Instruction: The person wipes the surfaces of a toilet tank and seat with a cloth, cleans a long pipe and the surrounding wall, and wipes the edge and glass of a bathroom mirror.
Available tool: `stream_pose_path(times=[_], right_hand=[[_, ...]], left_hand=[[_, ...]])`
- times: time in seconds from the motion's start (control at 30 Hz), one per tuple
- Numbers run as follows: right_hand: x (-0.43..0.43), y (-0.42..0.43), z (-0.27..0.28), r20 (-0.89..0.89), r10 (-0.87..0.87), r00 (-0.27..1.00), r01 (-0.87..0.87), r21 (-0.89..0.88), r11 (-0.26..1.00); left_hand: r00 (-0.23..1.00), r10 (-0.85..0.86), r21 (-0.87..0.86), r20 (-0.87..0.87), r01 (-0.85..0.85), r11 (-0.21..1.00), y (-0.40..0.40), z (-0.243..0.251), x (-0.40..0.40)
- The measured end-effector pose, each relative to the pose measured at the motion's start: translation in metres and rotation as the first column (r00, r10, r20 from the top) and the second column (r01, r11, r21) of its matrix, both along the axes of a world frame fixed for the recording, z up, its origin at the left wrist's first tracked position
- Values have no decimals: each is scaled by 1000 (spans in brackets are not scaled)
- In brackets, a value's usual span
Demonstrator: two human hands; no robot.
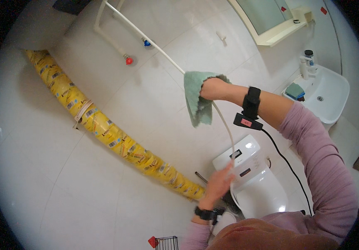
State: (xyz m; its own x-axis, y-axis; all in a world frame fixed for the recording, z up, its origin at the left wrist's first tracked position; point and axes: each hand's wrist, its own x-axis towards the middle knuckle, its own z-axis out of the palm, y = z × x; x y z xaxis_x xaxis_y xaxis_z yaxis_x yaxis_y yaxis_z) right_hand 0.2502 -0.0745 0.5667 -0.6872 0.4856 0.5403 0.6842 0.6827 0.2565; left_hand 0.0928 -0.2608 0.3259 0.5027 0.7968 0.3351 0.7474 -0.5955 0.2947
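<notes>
A green cloth [193, 93] is wrapped around a thin white shower hose or flexible tube [224, 120], and my right hand [214, 89] is closed on the cloth. Beyond the cloth, a straight white pipe or rod [148, 37] runs to the upper left. My left hand [218, 184] is blurred, lower down beside the toilet; its fingertips are at the tube's lower stretch, and whether they grip it cannot be told. Black straps sit on both wrists. The right one carries a small black device [248, 122] with a cable.
A pipe in yellow printed wrapping [117, 137] crosses the left side. The white toilet [260, 193] stands below my hands. To the right are a washbasin [332, 93] with a folded green cloth [294, 90] and a mirror shelf [282, 34]. Red [129, 61] and blue [147, 43] valves are on the tiled wall.
</notes>
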Motion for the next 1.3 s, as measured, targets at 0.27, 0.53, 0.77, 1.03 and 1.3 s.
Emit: stream_pose_path(times=[0.27, 0.53, 0.77, 1.03, 1.3], right_hand=[[15, -1, -18, -313, 312, 897, -319, 30, 947], [30, -38, -18, -149, 410, 900, -400, 93, 912], [41, -22, -6, 1, 407, 913, -360, 471, 805], [25, -75, 60, -777, 335, 532, -430, 93, 898], [41, -84, 35, -330, 162, 930, -182, -31, 983]], left_hand=[[853, -101, 413, 511, -141, 900, 63, 246, -5], [844, -149, 416, 514, -94, 904, 93, 327, 26], [768, -53, 221, 639, -117, 968, 101, 353, 40], [576, -179, 101, 797, 165, 981, 96, 355, 55], [564, -81, 261, 822, -247, 933, 116, 363, 28]])
